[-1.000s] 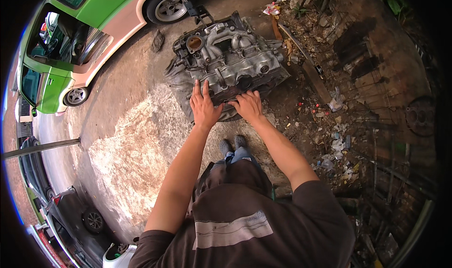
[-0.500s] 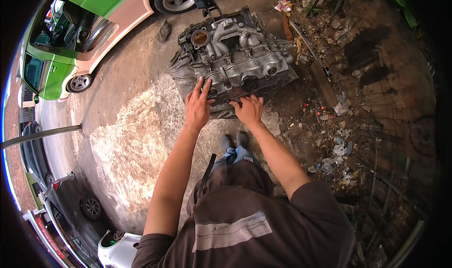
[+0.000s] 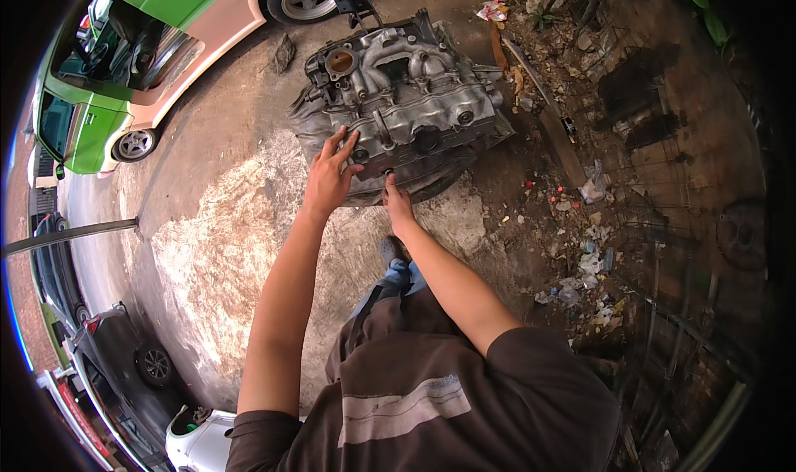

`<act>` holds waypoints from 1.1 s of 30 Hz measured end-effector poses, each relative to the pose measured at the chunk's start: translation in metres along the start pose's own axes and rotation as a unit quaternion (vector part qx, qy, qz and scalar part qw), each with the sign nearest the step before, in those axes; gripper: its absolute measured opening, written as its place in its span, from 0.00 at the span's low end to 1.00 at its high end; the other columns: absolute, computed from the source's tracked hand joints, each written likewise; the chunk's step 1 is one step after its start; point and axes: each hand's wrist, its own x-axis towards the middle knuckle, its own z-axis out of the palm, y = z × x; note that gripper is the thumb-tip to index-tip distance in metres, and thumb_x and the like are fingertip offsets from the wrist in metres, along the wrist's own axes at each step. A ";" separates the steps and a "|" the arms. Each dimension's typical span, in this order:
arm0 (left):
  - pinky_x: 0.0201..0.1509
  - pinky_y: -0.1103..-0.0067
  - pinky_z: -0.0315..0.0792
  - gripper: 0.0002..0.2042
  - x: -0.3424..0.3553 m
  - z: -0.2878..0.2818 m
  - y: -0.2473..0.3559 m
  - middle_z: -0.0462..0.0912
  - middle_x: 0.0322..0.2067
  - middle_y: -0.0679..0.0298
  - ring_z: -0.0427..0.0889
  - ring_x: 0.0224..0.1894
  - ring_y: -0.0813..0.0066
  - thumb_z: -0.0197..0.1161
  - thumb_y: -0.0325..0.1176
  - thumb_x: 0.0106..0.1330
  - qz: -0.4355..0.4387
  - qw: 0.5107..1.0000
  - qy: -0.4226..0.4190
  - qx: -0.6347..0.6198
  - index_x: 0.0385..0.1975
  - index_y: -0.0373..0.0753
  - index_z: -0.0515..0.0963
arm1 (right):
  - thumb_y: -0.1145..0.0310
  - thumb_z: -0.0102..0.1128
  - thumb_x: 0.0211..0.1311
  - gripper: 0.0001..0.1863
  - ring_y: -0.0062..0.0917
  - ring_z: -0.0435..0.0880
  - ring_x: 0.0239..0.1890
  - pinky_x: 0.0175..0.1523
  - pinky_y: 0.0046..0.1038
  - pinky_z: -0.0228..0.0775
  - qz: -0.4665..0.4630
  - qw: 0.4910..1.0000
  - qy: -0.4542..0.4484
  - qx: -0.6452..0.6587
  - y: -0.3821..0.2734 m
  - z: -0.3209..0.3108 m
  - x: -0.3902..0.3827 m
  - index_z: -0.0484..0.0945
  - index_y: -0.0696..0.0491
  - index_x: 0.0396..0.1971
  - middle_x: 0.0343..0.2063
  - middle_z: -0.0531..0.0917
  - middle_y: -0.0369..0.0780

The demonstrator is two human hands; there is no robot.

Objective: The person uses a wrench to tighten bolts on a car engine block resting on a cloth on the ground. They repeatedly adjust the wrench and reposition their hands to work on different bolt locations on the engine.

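A greasy grey metal engine [image 3: 414,99] sits on the concrete ground in front of me, its intake pipes and round opening on top. My left hand [image 3: 330,175] rests on the front left of its ribbed cover, fingers apart and reaching over the edge. My right hand [image 3: 396,198] is at the lower front edge of the engine, thumb raised against a small dark fitting, with its other fingers curled and mostly hidden. I cannot make out what, if anything, it grips.
A green-and-pink van [image 3: 149,82] stands at upper left, dark and white cars [image 3: 141,364] at lower left, and a metal bar [image 3: 75,237] crosses the left side. Rubble, litter [image 3: 589,265] and wooden strips [image 3: 564,149] lie along the right, beside rusty metal mesh [image 3: 680,306].
My right hand has moved down and left along the engine's front edge and turned, fingers curling under. My left hand has shifted slightly left, still on the engine.
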 end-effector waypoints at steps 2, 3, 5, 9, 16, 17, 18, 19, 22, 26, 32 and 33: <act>0.67 0.60 0.71 0.33 0.002 -0.007 0.001 0.69 0.71 0.53 0.75 0.65 0.47 0.70 0.31 0.63 0.030 0.999 -0.003 0.020 0.72 0.49 0.71 | 0.30 0.47 0.73 0.43 0.40 0.79 0.26 0.37 0.44 0.69 -0.067 0.974 0.090 -0.197 -0.008 -0.005 -0.004 0.77 0.60 0.20 0.20 0.80 0.47; 0.67 0.60 0.71 0.33 0.003 -0.008 0.002 0.69 0.71 0.53 0.75 0.65 0.47 0.70 0.32 0.63 0.023 0.999 -0.006 0.022 0.72 0.49 0.71 | 0.30 0.48 0.72 0.43 0.44 0.80 0.28 0.38 0.45 0.69 -0.097 0.960 0.110 -0.240 -0.012 -0.009 -0.006 0.78 0.61 0.22 0.22 0.81 0.49; 0.67 0.60 0.71 0.33 0.002 -0.006 0.004 0.69 0.70 0.53 0.75 0.65 0.47 0.70 0.32 0.64 0.009 1.000 -0.009 0.021 0.72 0.49 0.71 | 0.30 0.49 0.71 0.42 0.51 0.83 0.31 0.40 0.48 0.71 -0.126 0.921 0.157 -0.334 -0.021 -0.021 -0.010 0.81 0.62 0.25 0.26 0.83 0.54; 0.66 0.60 0.71 0.33 -0.002 0.000 0.005 0.68 0.71 0.54 0.75 0.65 0.48 0.69 0.31 0.65 -0.002 1.000 0.005 0.019 0.72 0.49 0.70 | 0.30 0.52 0.68 0.40 0.46 0.84 0.45 0.58 0.47 0.65 -0.239 0.826 0.167 -0.483 -0.044 -0.040 -0.015 0.88 0.57 0.30 0.28 0.87 0.49; 0.67 0.60 0.70 0.34 -0.009 0.021 0.009 0.60 0.76 0.55 0.69 0.71 0.50 0.64 0.27 0.68 -0.007 0.998 0.043 0.048 0.76 0.44 0.62 | 0.30 0.58 0.64 0.38 0.37 0.84 0.41 0.59 0.42 0.59 -0.335 0.720 0.078 -0.603 -0.083 -0.053 -0.001 0.89 0.56 0.27 0.27 0.89 0.44; 0.68 0.60 0.69 0.35 -0.010 0.023 0.010 0.59 0.77 0.55 0.67 0.72 0.50 0.64 0.27 0.68 -0.015 0.998 0.041 0.050 0.76 0.43 0.61 | 0.30 0.58 0.64 0.37 0.37 0.84 0.39 0.58 0.42 0.59 -0.347 0.706 0.073 -0.614 -0.084 -0.053 0.000 0.89 0.55 0.26 0.26 0.89 0.44; 0.69 0.60 0.69 0.35 -0.010 0.024 0.010 0.58 0.77 0.55 0.66 0.73 0.50 0.64 0.27 0.69 -0.025 0.998 0.034 0.048 0.76 0.43 0.60 | 0.31 0.59 0.63 0.36 0.37 0.84 0.38 0.58 0.41 0.60 -0.360 0.696 0.082 -0.616 -0.086 -0.052 0.000 0.89 0.55 0.27 0.26 0.89 0.44; 0.69 0.60 0.68 0.35 -0.010 0.024 0.010 0.57 0.77 0.55 0.65 0.74 0.50 0.64 0.27 0.69 -0.023 0.998 0.034 0.046 0.76 0.43 0.60 | 0.32 0.61 0.63 0.35 0.37 0.84 0.37 0.57 0.41 0.60 -0.369 0.686 0.085 -0.621 -0.086 -0.052 0.000 0.89 0.54 0.27 0.26 0.89 0.44; 0.71 0.60 0.66 0.34 -0.011 0.023 0.009 0.56 0.78 0.53 0.63 0.75 0.48 0.63 0.28 0.70 -0.019 0.999 0.028 0.034 0.76 0.42 0.59 | 0.34 0.63 0.62 0.33 0.37 0.84 0.36 0.55 0.40 0.60 -0.371 0.675 0.094 -0.631 -0.085 -0.050 -0.003 0.89 0.53 0.27 0.26 0.89 0.43; 0.74 0.59 0.63 0.35 -0.012 0.031 0.009 0.54 0.78 0.51 0.60 0.76 0.44 0.64 0.32 0.70 -0.012 0.998 0.049 0.030 0.77 0.42 0.58 | 0.35 0.66 0.61 0.32 0.33 0.83 0.35 0.53 0.39 0.59 -0.360 0.712 0.123 -0.590 -0.079 -0.045 -0.008 0.89 0.54 0.25 0.25 0.89 0.42; 0.74 0.54 0.58 0.46 -0.013 0.044 0.001 0.51 0.79 0.51 0.56 0.78 0.44 0.73 0.44 0.62 -0.026 0.996 0.042 0.076 0.78 0.43 0.54 | 0.39 0.71 0.57 0.26 0.33 0.83 0.37 0.53 0.39 0.60 -0.348 0.742 0.140 -0.556 -0.073 -0.042 -0.007 0.89 0.51 0.25 0.23 0.88 0.38; 0.74 0.54 0.58 0.46 -0.012 0.046 0.000 0.51 0.79 0.50 0.56 0.78 0.44 0.74 0.43 0.62 -0.023 0.996 0.043 0.079 0.78 0.43 0.54 | 0.39 0.71 0.57 0.25 0.33 0.83 0.37 0.53 0.39 0.60 -0.331 0.742 0.134 -0.566 -0.073 -0.042 -0.006 0.90 0.49 0.26 0.24 0.88 0.37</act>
